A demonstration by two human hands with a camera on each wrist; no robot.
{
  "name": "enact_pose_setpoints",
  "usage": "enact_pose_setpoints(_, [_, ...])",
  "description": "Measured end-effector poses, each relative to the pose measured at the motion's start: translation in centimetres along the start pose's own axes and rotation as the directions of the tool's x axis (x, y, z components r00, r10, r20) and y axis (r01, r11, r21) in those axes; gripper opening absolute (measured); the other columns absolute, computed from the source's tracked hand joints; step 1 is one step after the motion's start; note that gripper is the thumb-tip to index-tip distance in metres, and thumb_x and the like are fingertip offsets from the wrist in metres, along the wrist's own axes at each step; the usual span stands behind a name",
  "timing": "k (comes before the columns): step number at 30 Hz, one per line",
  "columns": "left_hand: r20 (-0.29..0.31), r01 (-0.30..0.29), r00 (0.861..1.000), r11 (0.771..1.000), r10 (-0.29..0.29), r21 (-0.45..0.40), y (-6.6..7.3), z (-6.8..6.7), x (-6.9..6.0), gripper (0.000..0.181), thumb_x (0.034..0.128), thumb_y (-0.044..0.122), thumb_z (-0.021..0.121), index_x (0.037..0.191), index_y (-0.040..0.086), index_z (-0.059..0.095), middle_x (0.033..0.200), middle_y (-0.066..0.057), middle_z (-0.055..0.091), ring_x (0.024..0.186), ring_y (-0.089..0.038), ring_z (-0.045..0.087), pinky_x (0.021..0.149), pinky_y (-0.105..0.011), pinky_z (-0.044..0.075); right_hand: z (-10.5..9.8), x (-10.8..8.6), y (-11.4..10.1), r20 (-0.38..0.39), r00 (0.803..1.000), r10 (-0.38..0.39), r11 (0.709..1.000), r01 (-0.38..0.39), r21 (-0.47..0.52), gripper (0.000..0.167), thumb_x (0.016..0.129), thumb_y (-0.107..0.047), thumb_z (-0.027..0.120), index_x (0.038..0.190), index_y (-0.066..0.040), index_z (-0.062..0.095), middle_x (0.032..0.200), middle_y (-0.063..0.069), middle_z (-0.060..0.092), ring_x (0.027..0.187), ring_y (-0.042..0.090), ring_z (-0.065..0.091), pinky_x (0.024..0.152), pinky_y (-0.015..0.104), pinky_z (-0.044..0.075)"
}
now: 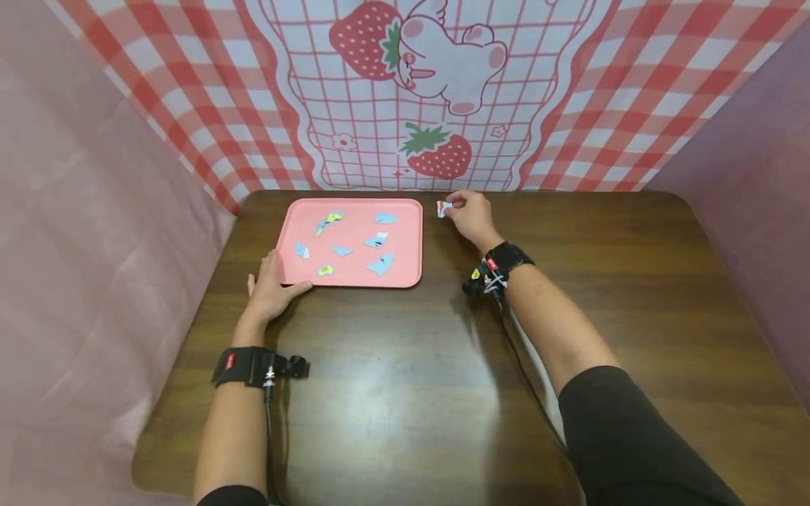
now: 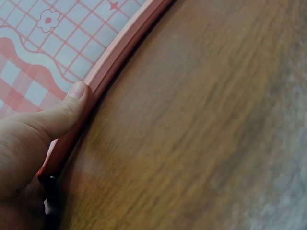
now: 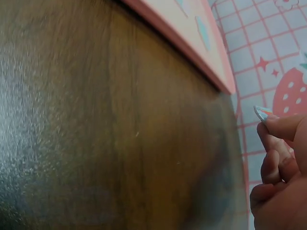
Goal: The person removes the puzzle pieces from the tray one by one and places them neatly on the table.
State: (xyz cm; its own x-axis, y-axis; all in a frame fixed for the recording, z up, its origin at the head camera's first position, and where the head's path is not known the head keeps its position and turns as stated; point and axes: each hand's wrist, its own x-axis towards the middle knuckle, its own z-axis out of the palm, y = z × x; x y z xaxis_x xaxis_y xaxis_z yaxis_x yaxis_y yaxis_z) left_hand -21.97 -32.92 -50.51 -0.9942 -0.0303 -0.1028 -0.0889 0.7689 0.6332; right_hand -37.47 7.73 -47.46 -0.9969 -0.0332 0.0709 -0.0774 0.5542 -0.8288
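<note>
Pinched between the thumb and index finger of my right hand is a small flat printed piece, light blue and white with red-orange. In the right wrist view this piece sticks out past the fingertips, off the table. My left hand rests at the near left corner of a pink tray, its thumb along the front rim and its fingers by the left side. The left wrist view shows the thumb pressed on the rim; the other fingers are mostly hidden there. Several irregular flat pieces, such as a blue one, lie apart on the tray.
The tray sits near the back of a dark wooden table. Behind it hangs a checked strawberry cloth, close to my right hand. A pale curtain borders the left side. A cable runs along my right forearm.
</note>
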Motion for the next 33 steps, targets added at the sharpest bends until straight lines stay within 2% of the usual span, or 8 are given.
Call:
enact_pose_setpoints(7, [-0.001, 0.002, 1.0, 1.0, -0.002, -0.01, -0.1, 0.3, 0.0, 0.109, 0.0906, 0.041, 0.074, 0.16, -0.004, 0.003, 0.165, -0.027, 0.006, 0.153, -0.042, 0.0, 0.113, -0.069, -0.009, 0.4, 0.0, 1.5, 0.027, 0.999, 0.024, 0.997, -0.022, -0.075, 0.023, 0.088, -0.006, 0.075, 0.11, 0.0, 0.073, 0.104, 0.018, 0.073, 0.097, 0.029, 0.067, 0.091, 0.041, 0.051])
enact_pose_setpoints(12, [0.001, 0.013, 1.0, 1.0, -0.013, -0.005, -0.2, 0.4, 0.0, 0.109, 0.0909, 0.041, 0.074, 0.159, -0.005, 0.002, 0.165, -0.027, 0.004, 0.153, -0.042, 0.0, 0.114, -0.068, -0.009, 0.7, 0.2, 2.2, 0.025, 1.0, 0.013, 0.989, -0.009, -0.149, 0.022, 0.089, -0.008, 0.073, 0.11, -0.001, 0.072, 0.106, 0.018, 0.073, 0.1, 0.029, 0.066, 0.091, 0.042, 0.051])
enact_pose_setpoints(16, [-0.007, 0.013, 1.0, 1.0, -0.013, -0.009, -0.3, 0.3, 0.1, 0.11, 0.0905, 0.04, 0.075, 0.159, -0.005, 0.002, 0.165, -0.027, 0.004, 0.153, -0.042, -0.001, 0.114, -0.067, -0.01, 0.8, 0.3, 2.3, 0.023, 1.0, -0.002, 0.981, 0.006, -0.196, 0.023, 0.088, -0.009, 0.07, 0.11, -0.003, 0.073, 0.101, 0.015, 0.07, 0.095, 0.029, 0.064, 0.086, 0.043, 0.05])
enact_pose_setpoints(21, [-0.009, 0.001, 1.0, 1.0, -0.001, -0.018, -0.2, 0.2, 0.2, 0.109, 0.0899, 0.041, 0.075, 0.16, -0.003, 0.004, 0.166, -0.026, 0.005, 0.152, -0.043, 0.0, 0.113, -0.069, -0.01, 0.6, 0.4, 2.3, 0.033, 0.999, 0.017, 0.967, -0.008, -0.253, 0.024, 0.088, -0.011, 0.066, 0.11, -0.004, 0.07, 0.098, 0.013, 0.065, 0.092, 0.03, 0.06, 0.082, 0.044, 0.049])
enact_pose_setpoints(33, [-0.007, 0.009, 1.0, 1.0, -0.009, -0.026, -0.3, 0.1, 0.0, 0.109, 0.0902, 0.043, 0.075, 0.161, 0.0, 0.004, 0.166, -0.025, 0.005, 0.152, -0.043, -0.001, 0.113, -0.069, -0.01, 0.5, 0.4, 2.0, 0.085, 0.996, 0.023, 0.954, 0.004, -0.3, 0.024, 0.088, -0.013, 0.067, 0.108, 0.0, 0.07, 0.11, 0.02, 0.06, 0.102, 0.035, 0.057, 0.09, 0.048, 0.046])
